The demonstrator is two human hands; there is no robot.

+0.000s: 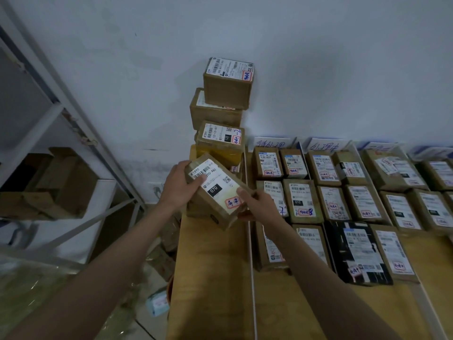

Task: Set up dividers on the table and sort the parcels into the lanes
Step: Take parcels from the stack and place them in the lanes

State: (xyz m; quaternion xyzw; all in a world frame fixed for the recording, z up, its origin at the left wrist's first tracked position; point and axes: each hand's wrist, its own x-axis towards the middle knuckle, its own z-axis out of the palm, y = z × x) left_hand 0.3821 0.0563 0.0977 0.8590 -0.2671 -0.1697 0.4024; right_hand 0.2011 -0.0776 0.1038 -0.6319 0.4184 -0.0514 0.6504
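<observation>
Head camera view, looking down along two bare forearms that reach forward over the left end of a wooden table (210, 278). Both hands hold one brown cardboard parcel (215, 192) tilted in the air above the table's leftmost lane. Its white shipping label faces up, printed with a barcode, the number 070 in a black block, and a red-bordered sticker with handwriting. The left hand (180, 184) wraps the parcel's upper left corner, thumb lying across the barcode. The right hand (257, 204) grips the lower right edge, thumb on top and fingers underneath. A thin white divider (252, 266) runs away from the camera just right of the held parcel, separating this lane from the next. To its right, rows of sorted parcels (355, 200) lie flat with labels up, filling the lanes side by side, one of them wrapped in black. Directly behind the held parcel, a tall stack of boxes (221, 119) rises against the pale wall, leaning slightly, the top box labelled. Small white paper signs (272, 143) with blue handwriting stand at the far ends of the lanes. At far left, a metal shelving unit (61, 133) holds an open cardboard carton.
</observation>
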